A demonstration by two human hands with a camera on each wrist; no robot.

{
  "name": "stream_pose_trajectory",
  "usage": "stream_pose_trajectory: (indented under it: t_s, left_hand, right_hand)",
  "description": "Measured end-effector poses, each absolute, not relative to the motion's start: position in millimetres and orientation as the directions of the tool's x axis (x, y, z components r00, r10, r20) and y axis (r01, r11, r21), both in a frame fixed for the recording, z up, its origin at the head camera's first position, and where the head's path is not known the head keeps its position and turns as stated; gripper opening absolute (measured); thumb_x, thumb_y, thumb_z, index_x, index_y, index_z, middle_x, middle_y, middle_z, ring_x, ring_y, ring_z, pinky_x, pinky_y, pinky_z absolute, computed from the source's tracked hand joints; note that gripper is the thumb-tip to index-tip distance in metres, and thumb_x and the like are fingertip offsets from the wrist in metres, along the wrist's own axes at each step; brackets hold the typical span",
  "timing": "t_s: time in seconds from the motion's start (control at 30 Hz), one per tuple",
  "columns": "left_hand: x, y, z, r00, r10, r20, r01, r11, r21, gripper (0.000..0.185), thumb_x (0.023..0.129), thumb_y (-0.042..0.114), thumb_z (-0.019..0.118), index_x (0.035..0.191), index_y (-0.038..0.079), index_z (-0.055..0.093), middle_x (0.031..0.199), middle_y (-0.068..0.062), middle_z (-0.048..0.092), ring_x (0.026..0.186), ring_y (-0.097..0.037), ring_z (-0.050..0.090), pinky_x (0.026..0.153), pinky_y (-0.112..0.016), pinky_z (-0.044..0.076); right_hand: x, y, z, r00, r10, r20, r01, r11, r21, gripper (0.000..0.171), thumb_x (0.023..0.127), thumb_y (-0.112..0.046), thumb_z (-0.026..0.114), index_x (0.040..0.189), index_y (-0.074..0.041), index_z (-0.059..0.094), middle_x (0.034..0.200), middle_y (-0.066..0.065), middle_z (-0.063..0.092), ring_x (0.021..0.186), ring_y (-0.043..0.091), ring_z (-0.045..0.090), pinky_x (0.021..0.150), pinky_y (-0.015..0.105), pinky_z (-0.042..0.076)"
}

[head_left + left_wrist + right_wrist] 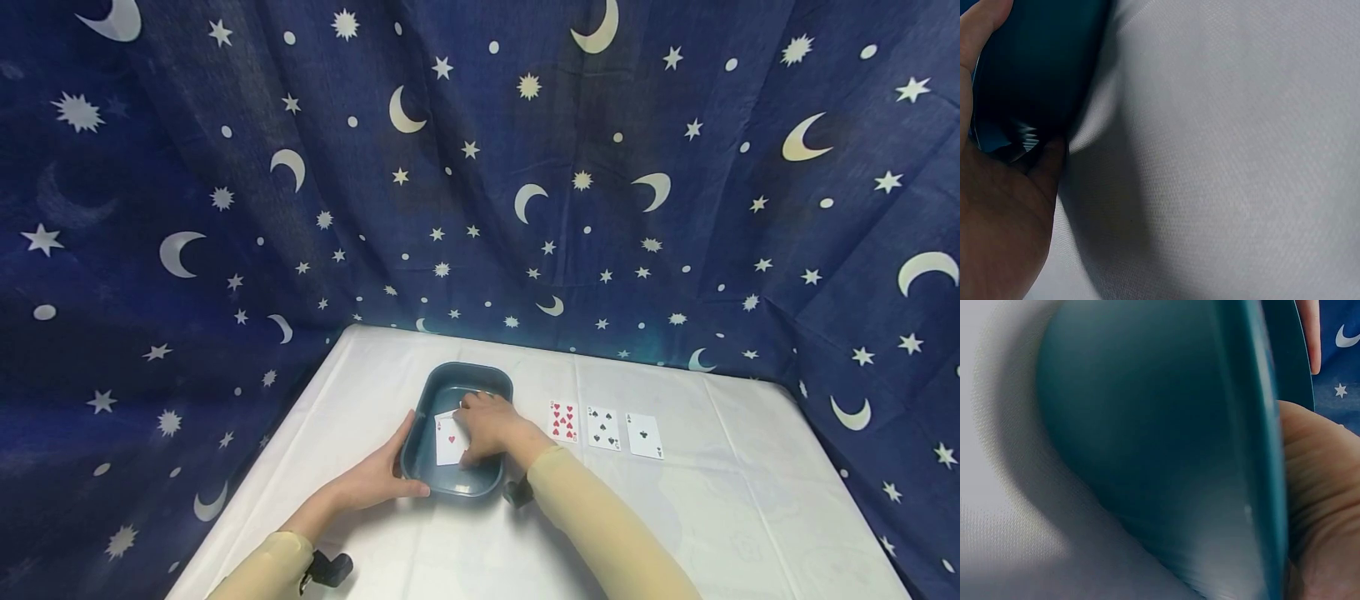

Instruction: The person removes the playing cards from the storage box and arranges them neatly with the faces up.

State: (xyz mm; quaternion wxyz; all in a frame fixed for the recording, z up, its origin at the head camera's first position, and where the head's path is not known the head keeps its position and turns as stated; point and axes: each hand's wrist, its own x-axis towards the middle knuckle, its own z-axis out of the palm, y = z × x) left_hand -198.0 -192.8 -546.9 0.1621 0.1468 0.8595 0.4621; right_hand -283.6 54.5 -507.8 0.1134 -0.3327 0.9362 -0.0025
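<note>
Lying in the dark teal tray (450,385): a playing card (448,440), face up, white with a red "A" at its corner and one red heart in the middle. Pressed at its right edge by the right hand (487,425), fingers bent down over the card inside the tray; whether pinching or merely pressing, impossible to tell. Gripping the tray's left wall from outside: the left hand (375,479), thumb over the rim, palm against the side, also seen close in the left wrist view (997,206). Tray (1147,444) filling most of the right wrist view, its outer wall smooth and unmarked.

Right of the tray, well apart from it, in a row on the white tabletop (750,500): a red nine of hearts (563,420), then a black five of spades (603,428), then a black two of clubs (645,435), all face up, just beside one another without touching. Small corner figures too small to read surely.

Behind and around the tray: a dark blue cloth (480,167) printed with pale moons, stars and dots. Beige sleeves on both forearms, a black strap at each wrist.
</note>
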Motion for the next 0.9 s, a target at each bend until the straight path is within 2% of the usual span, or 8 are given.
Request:
stream_pose_trajectory:
  t_s: [0.67, 0.9]
  left_hand:
    - [-197.1, -191.4, -544.5, -0.907, 0.395, -0.147, 0.102, 0.544, 0.833, 0.130, 0.078, 0.045, 0.088, 0.166, 0.020, -0.005, 0.172, -0.004, 0.002, 0.156, -0.028, 0.009, 0.122, -0.050, 0.023]
    - [-197.2, -191.8, -545.8, -0.906, 0.397, -0.148, 0.100, 0.539, 0.836, 0.131, 0.078, 0.046, 0.088, 0.166, 0.020, -0.005, 0.172, -0.004, 0.001, 0.156, -0.030, 0.009, 0.121, -0.050, 0.025]
  right_hand:
    - [-283.6, 55.4, -510.5, -0.749, -0.638, -0.178, -0.632, 0.769, -0.097, 0.086, 0.068, -0.062, 0.086, 0.139, -0.020, 0.062, 0.143, 0.001, 0.054, 0.136, 0.024, 0.045, 0.119, 0.047, 0.032]
    - [-284.7, 57.1, -510.3, -0.747, -0.638, -0.190, -0.623, 0.770, -0.137, 0.092, 0.070, -0.063, 0.085, 0.147, -0.021, 0.056, 0.148, 0.001, 0.052, 0.141, 0.023, 0.041, 0.121, 0.047, 0.028]
